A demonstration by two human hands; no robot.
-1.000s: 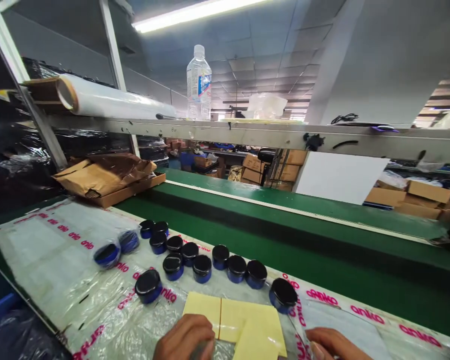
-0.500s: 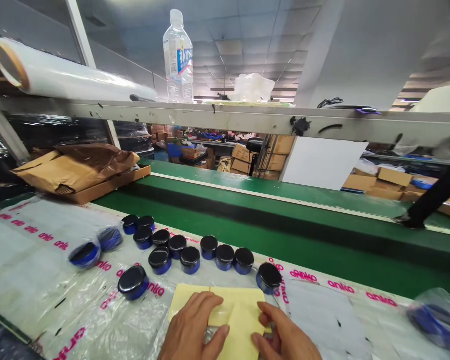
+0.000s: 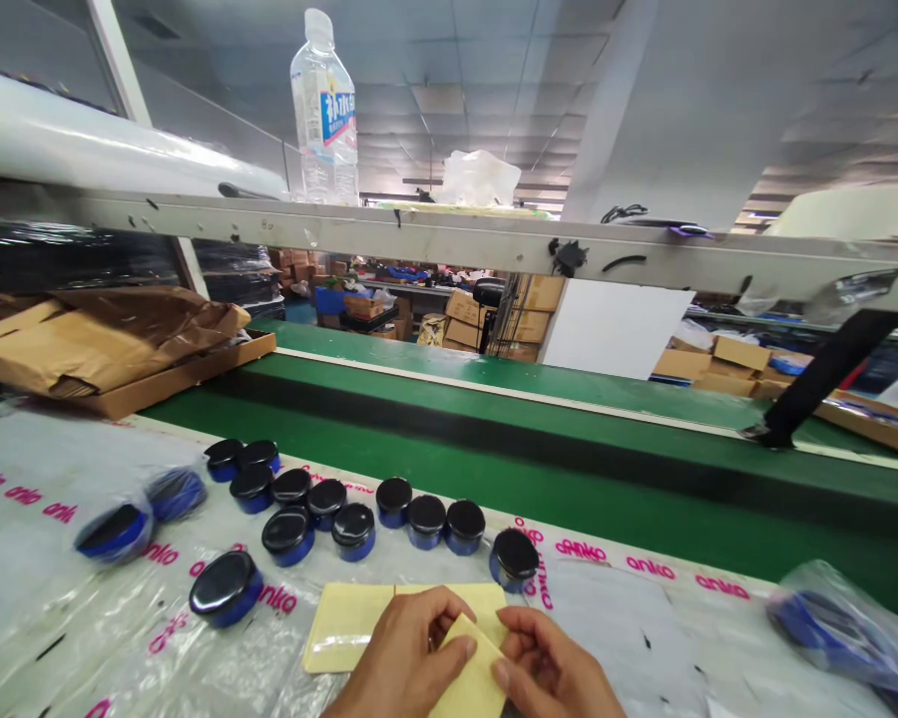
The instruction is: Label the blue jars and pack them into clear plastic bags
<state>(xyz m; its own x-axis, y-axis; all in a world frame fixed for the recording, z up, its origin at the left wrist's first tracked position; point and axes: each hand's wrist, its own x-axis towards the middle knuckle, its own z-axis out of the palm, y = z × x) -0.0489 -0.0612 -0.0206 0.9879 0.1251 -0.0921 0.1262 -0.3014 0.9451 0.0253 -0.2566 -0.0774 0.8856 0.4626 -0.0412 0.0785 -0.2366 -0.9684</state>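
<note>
My left hand [image 3: 411, 653] and my right hand [image 3: 554, 663] meet at the bottom centre, both closed on a yellow paper sheet [image 3: 470, 686]. The left thumb presses on its upper part while the right thumb and fingers pinch its right edge. Under and behind them lies more yellow paper [image 3: 344, 623], with a glossy clear patch on its left part. Just beyond the hands stand several round blue jars with black lids, the nearest being a jar [image 3: 515, 560] on the right. Another jar [image 3: 225, 588] stands apart on the left.
Two blue items in clear plastic bags [image 3: 116, 532] lie at left, with more bagged blue items [image 3: 830, 628] at right. A green conveyor belt [image 3: 606, 489] runs behind the table. A cardboard tray [image 3: 187, 379] holds brown paper at left. A bottle [image 3: 325, 120] stands on the overhead shelf.
My hands have drawn closer together, and the yellow sheet is now lifted and tilted between them, baring the paper below on the left. The view has turned slightly to the right.
</note>
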